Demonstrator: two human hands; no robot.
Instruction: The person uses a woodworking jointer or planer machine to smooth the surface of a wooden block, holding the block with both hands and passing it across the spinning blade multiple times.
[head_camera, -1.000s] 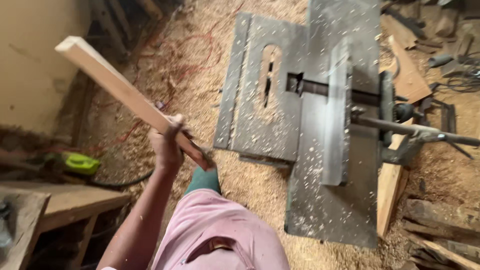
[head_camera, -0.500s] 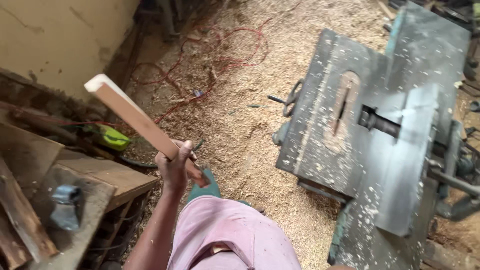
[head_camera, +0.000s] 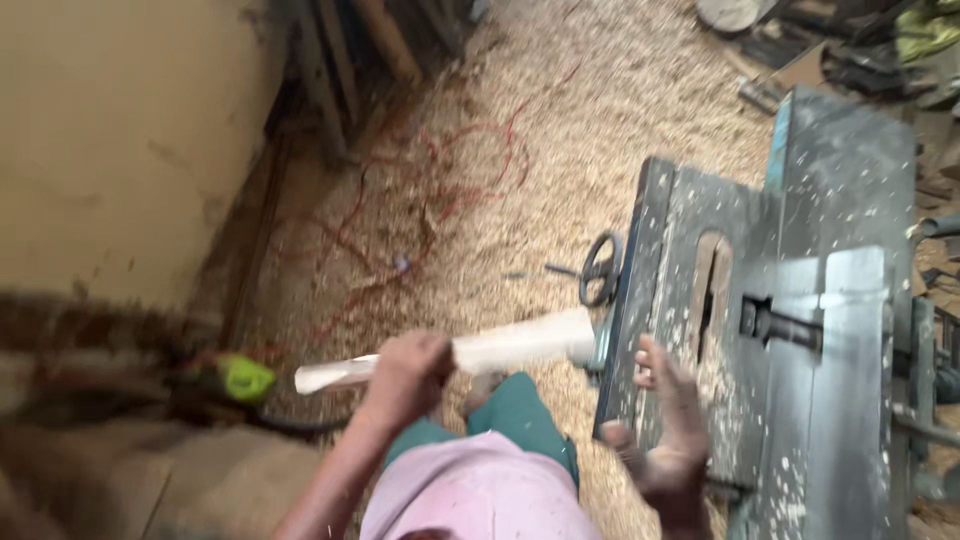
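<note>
Head view — left hand (head_camera: 408, 372) grips wooden stick (head_camera: 470, 355).

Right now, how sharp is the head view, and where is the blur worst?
Head view: motion blur overall, worst at lower left around the green tool; left hand and stick smeared, right hand soft; machine table clearer; even daylight, no glare.

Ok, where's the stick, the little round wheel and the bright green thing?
wooden stick (head_camera: 520, 345), head view, middle of its pale length.
black handwheel (head_camera: 601, 269), head view, on its rim, left of the machine table.
green tool (head_camera: 243, 378), head view, on its bright body.
</note>
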